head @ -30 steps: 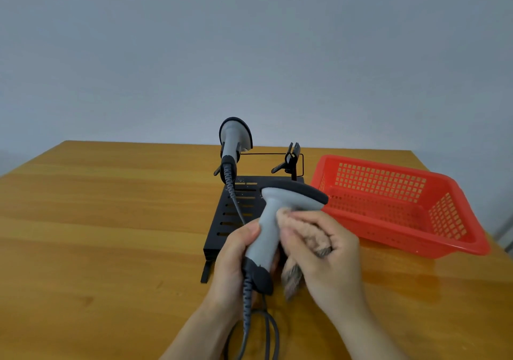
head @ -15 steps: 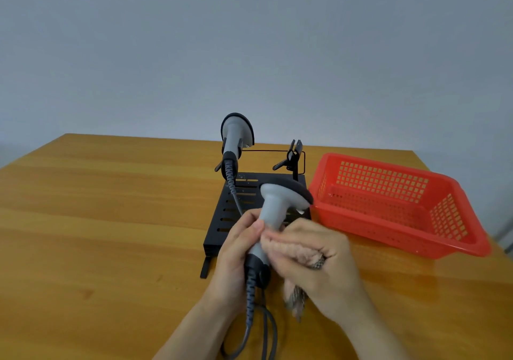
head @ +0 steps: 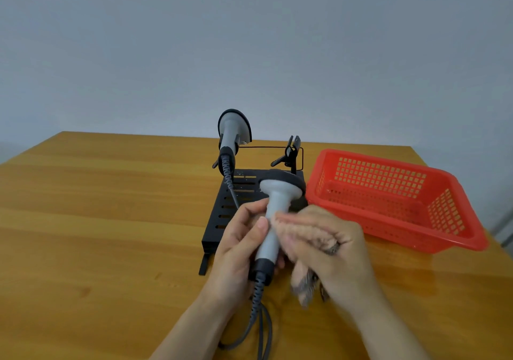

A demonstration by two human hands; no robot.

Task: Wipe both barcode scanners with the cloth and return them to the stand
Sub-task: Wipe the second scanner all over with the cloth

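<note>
My left hand [head: 238, 246] grips the handle of a grey barcode scanner [head: 274, 207], its black-rimmed head pointing away from me above the stand. My right hand [head: 330, 246] holds a pinkish cloth [head: 305, 234] against the right side of that handle; the cloth's loose end hangs blurred below my palm. A second grey scanner [head: 231, 135] sits upright in the left clip of the black slotted stand [head: 222, 212]. The stand's right clip [head: 291, 151] holds nothing. Coiled grey cables [head: 258, 318] run from both scanners toward me.
A red plastic basket [head: 394, 201] with nothing visible inside stands right of the stand on the wooden table [head: 97, 234]. The table's far edge meets a plain grey wall.
The held scanner's head has turned from pointing right to pointing away from me. My right hand with the cloth has slid down along the handle.
</note>
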